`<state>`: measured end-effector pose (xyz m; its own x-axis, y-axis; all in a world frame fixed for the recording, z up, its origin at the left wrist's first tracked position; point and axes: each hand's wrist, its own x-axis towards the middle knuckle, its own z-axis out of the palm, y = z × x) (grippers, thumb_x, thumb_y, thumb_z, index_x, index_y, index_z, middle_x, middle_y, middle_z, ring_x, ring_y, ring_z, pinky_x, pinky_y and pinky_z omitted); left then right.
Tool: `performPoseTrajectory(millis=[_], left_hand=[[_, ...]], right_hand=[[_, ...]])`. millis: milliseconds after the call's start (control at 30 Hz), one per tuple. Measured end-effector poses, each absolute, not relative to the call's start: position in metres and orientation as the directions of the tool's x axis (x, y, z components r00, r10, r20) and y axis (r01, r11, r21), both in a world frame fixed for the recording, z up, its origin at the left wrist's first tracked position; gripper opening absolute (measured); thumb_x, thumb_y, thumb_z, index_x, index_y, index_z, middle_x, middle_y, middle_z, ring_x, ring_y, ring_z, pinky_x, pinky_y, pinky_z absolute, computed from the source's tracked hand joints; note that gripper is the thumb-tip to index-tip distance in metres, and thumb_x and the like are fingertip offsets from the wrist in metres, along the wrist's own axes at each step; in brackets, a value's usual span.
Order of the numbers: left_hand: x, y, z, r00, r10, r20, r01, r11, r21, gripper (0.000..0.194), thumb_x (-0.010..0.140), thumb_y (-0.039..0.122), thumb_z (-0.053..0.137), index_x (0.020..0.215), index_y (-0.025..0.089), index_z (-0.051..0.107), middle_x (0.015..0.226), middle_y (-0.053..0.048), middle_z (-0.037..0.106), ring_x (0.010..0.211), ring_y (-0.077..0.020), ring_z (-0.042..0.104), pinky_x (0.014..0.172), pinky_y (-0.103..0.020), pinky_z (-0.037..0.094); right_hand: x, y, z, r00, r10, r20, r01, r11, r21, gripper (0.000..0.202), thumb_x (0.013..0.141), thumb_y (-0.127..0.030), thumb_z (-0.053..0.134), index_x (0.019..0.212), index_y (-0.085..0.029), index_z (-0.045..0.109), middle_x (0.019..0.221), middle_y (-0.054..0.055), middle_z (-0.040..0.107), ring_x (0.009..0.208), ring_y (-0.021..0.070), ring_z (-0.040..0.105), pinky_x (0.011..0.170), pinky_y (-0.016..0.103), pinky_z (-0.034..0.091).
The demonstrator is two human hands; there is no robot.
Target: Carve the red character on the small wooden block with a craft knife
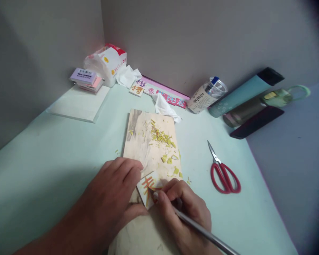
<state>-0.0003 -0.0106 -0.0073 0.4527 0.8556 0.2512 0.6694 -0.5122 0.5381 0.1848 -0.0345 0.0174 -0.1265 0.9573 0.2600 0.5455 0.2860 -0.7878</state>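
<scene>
A small white square block (144,193) with an orange character lies tilted on a pale wooden board (140,141). My right hand (184,209) is closed round a silver pen-like carving tool (199,228), whose tip touches the character. My left hand (117,193) rests over the board at the block's left side, its fingers and thumb bent round the block's edge and pressing on it. Yellow-green shavings (163,136) are scattered over the upper right of the board.
Red-handled scissors (224,177) lie at the right. Behind the board are crumpled tissues (164,106), carved character blocks (172,98) and a plastic cup (206,95). Bottles (241,88) stand back right; a tissue pack (108,62), stacked small boxes (86,79) and white sheets (79,102) back left.
</scene>
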Motion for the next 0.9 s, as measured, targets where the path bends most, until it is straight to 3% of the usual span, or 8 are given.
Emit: performPoseTrajectory(millis=[100,233,433,900], left_hand=[[-0.004,-0.007,-0.005,0.486,0.835,0.256,0.652,-0.542,0.53,0.046,0.073,0.006,0.067,0.11,0.024,0.048,0.114,-0.004,0.065,0.104,-0.0278,0.06,0.083,-0.04,0.046],[-0.006,-0.002,-0.005,0.574,0.779,0.253,0.599,-0.61,0.52,0.057,0.08,0.003,0.06,0.13,0.026,0.045,0.113,0.0,0.067,0.1,-0.0234,0.06,0.086,-0.038,0.044],[-0.002,-0.004,-0.011,0.55,0.8,0.24,0.627,-0.586,0.513,0.055,0.079,0.004,0.063,0.127,0.028,0.048,0.096,0.001,0.062,0.086,-0.0225,0.055,0.077,-0.037,0.038],[-0.002,-0.004,-0.01,0.566,0.797,0.211,0.614,-0.579,0.536,0.053,0.081,0.007,0.064,0.127,0.027,0.047,0.099,0.0,0.059,0.09,-0.0231,0.052,0.079,-0.036,0.033]], right_hand=[[0.186,-0.035,0.017,-0.109,0.967,0.228,0.527,0.251,-0.812,0.026,0.092,-0.016,0.06,0.069,-0.021,0.048,0.062,-0.003,0.059,0.05,0.0083,0.05,0.046,0.019,0.04],[0.188,-0.037,0.016,-0.111,0.982,0.152,0.492,0.187,-0.85,0.028,0.092,-0.019,0.059,0.068,-0.022,0.045,0.062,-0.003,0.058,0.051,0.0084,0.049,0.046,0.02,0.039],[0.187,-0.044,0.015,-0.108,0.989,0.099,0.486,0.139,-0.863,0.028,0.095,-0.022,0.057,0.069,-0.022,0.045,0.064,-0.003,0.057,0.054,0.0089,0.048,0.049,0.021,0.039],[0.188,-0.045,0.012,-0.124,0.991,0.051,0.408,0.098,-0.908,0.028,0.096,-0.024,0.057,0.071,-0.022,0.044,0.068,-0.003,0.057,0.058,0.0092,0.048,0.052,0.022,0.037]])
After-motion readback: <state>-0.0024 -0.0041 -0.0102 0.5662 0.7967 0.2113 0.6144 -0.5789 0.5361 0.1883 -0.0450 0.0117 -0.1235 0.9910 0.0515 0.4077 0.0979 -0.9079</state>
